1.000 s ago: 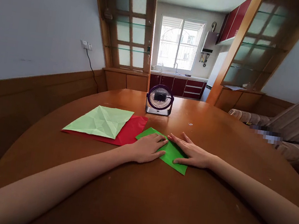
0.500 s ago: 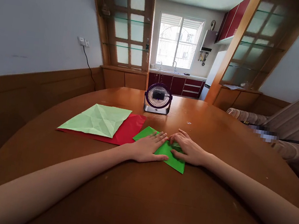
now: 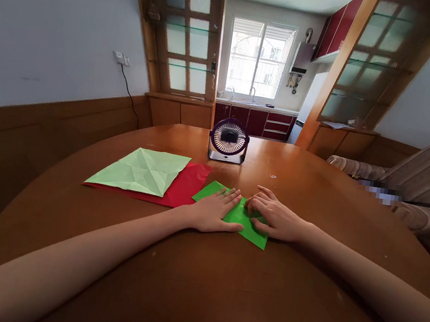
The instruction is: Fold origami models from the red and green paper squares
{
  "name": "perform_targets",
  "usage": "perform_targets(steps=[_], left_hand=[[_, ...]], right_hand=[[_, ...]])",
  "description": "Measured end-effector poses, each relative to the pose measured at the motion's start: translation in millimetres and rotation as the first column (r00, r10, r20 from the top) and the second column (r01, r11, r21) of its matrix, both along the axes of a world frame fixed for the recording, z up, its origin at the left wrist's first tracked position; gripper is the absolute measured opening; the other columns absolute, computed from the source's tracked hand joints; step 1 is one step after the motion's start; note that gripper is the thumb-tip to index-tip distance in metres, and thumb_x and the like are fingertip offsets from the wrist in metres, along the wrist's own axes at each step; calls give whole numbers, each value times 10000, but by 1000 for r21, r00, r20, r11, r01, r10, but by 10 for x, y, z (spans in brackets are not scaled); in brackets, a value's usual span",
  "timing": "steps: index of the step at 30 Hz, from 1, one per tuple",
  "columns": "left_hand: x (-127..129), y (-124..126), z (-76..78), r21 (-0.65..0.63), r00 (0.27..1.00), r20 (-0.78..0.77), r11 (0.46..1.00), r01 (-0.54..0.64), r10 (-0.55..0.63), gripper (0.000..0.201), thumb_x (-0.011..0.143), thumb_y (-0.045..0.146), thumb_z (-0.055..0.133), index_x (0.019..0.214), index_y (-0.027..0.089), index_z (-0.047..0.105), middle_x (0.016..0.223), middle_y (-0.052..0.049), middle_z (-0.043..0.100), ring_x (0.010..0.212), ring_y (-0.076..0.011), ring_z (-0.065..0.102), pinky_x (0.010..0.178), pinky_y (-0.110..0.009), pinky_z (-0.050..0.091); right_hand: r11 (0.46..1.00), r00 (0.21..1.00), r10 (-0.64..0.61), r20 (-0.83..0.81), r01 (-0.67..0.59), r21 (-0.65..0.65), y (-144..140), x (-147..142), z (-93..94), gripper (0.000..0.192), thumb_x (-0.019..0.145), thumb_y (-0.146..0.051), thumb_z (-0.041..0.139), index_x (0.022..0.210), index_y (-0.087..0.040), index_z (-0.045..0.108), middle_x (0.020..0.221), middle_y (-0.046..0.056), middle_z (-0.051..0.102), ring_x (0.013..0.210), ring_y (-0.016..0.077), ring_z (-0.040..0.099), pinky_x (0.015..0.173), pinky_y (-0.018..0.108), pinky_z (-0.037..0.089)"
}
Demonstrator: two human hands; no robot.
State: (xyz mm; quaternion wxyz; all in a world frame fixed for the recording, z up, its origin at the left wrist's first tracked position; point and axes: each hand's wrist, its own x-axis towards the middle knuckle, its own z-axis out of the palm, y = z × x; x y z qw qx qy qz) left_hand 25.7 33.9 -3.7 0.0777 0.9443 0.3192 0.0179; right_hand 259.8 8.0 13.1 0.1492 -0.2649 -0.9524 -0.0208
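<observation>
A folded bright green paper [image 3: 239, 219] lies flat on the round wooden table [image 3: 220, 291]. My left hand [image 3: 213, 212] rests palm down on its left part, fingers spread and pressing it flat. My right hand [image 3: 273, 218] sits on its right part with the fingers curled, fingertips on the paper near its far edge. The two hands nearly touch over the middle of the sheet.
A creased pale green sheet [image 3: 141, 170] lies on a red sheet [image 3: 187, 186] to the left. A small dark desk fan [image 3: 229, 140] stands at the table's far side. A sofa [image 3: 429, 187] is at the right, a kitchen behind.
My right hand's fingers went from flat and straight to curled on the paper's far edge. My left hand stayed pressed on the paper.
</observation>
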Motion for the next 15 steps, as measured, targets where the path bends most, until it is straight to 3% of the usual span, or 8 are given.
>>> perform_targets(steps=[5, 15], left_hand=[[2, -9, -1, 9, 1000, 4, 1000, -8, 8, 957, 868, 747, 276, 1518, 61, 126, 1583, -152, 24, 1472, -276, 12, 1190, -395, 55], [1, -40, 41, -5, 1000, 6, 1000, -14, 14, 949, 871, 738, 291, 1518, 62, 127, 1583, -161, 44, 1471, -284, 33, 1187, -414, 78]], right_hand=[[999, 999, 30, -25, -31, -8, -135, 67, -9, 168, 832, -144, 468, 986, -210, 477, 982, 47, 626, 958, 207, 576, 1136, 558, 200], [991, 976, 132, -173, -133, 10, -235, 116, -74, 67, 834, -147, 511, 866, -204, 526, 870, 30, 632, 842, 164, 589, 1086, 495, 326]])
